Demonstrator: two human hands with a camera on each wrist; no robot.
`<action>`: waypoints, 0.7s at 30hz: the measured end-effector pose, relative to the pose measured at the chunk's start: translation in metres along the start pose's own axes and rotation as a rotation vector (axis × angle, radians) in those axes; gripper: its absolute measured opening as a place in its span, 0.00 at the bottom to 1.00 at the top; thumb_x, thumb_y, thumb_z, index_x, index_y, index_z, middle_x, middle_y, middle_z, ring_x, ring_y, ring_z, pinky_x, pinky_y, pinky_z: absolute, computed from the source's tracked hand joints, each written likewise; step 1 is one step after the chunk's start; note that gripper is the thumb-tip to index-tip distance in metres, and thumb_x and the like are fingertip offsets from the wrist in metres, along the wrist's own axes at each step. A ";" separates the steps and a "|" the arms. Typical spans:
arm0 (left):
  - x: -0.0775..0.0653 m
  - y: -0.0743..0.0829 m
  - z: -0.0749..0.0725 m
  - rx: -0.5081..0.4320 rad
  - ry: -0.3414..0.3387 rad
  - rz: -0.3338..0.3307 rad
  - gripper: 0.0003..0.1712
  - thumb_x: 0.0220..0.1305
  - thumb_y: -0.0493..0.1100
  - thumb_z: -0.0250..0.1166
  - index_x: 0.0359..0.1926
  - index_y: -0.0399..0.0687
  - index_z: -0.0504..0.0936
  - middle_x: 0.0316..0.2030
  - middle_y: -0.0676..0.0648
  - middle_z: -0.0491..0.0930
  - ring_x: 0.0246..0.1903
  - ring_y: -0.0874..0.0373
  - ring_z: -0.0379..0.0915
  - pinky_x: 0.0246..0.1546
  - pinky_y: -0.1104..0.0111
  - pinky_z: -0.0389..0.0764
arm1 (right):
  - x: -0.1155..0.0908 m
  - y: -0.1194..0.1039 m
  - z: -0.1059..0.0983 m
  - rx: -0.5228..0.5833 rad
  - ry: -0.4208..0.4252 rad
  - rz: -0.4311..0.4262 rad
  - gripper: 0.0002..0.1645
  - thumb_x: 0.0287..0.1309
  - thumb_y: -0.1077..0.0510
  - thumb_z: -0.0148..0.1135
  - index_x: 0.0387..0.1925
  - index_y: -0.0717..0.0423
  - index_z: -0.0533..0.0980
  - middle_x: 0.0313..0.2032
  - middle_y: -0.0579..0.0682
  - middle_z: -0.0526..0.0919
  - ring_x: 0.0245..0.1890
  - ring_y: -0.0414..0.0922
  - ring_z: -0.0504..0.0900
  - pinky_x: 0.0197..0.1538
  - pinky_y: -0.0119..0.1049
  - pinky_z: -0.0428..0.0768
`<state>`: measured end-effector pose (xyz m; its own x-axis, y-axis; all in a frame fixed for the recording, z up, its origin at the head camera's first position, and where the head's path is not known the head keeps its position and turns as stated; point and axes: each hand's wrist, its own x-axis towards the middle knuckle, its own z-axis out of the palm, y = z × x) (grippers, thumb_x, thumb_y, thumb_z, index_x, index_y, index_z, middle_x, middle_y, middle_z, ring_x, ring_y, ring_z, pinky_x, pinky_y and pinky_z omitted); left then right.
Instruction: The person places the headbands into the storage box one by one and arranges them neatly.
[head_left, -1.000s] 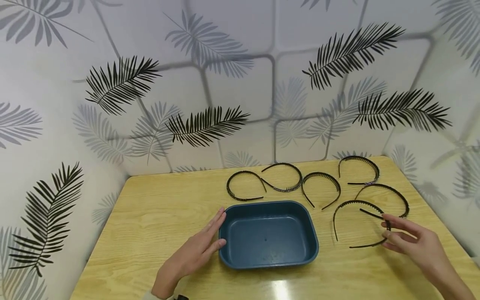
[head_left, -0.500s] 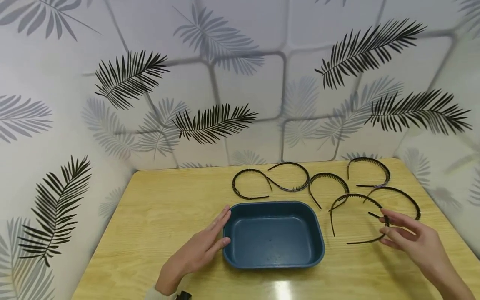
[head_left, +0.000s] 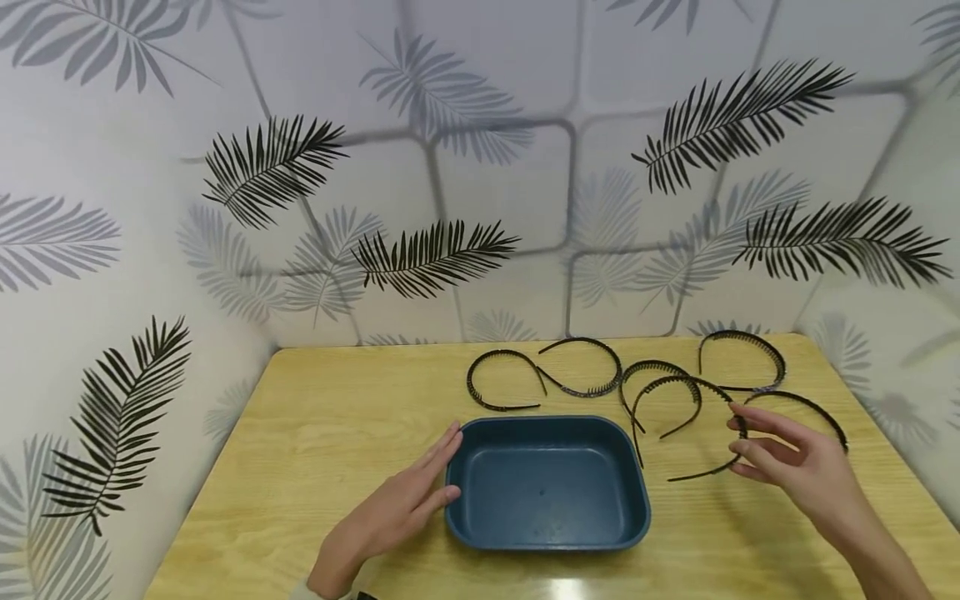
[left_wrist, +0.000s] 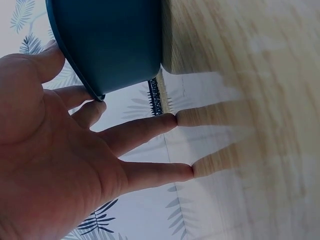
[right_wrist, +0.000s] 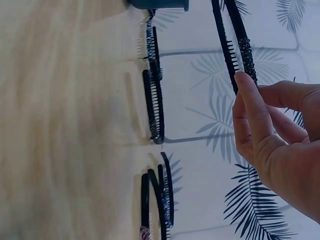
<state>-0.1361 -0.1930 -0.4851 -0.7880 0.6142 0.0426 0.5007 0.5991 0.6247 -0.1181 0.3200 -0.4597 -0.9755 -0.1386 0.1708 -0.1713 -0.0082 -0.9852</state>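
My right hand pinches a black toothed headband between thumb and fingers, up off the table, its open ends pointing left. Dark beads cover part of its band in the right wrist view. Resting at the left end of a dark blue plastic basin is my left hand, fingers extended along its rim. In the left wrist view two of its fingertips meet the tabletop, and other fingers sit at the basin's rim. Nothing lies inside the basin.
Several more black headbands lie behind and right of the basin, among them one at the back left, one at the back right and one by my right hand. A leaf-patterned wall borders the table's back edge.
My right hand has lifted the headband and carried it left, so it now overlaps another headband and reaches the basin's right edge in the head view. The left hand stays at the basin.
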 end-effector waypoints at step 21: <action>-0.002 0.001 -0.001 -0.006 -0.011 0.001 0.40 0.82 0.51 0.52 0.83 0.50 0.43 0.82 0.56 0.35 0.79 0.56 0.40 0.73 0.48 0.58 | 0.023 -0.011 0.032 0.024 0.024 -0.027 0.29 0.68 0.72 0.62 0.69 0.64 0.72 0.55 0.48 0.82 0.45 0.41 0.88 0.43 0.40 0.85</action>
<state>-0.1344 -0.1942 -0.4843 -0.7837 0.6201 0.0349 0.4992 0.5955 0.6294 -0.1343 0.2857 -0.4457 -0.9737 -0.1145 0.1971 -0.1943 -0.0350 -0.9803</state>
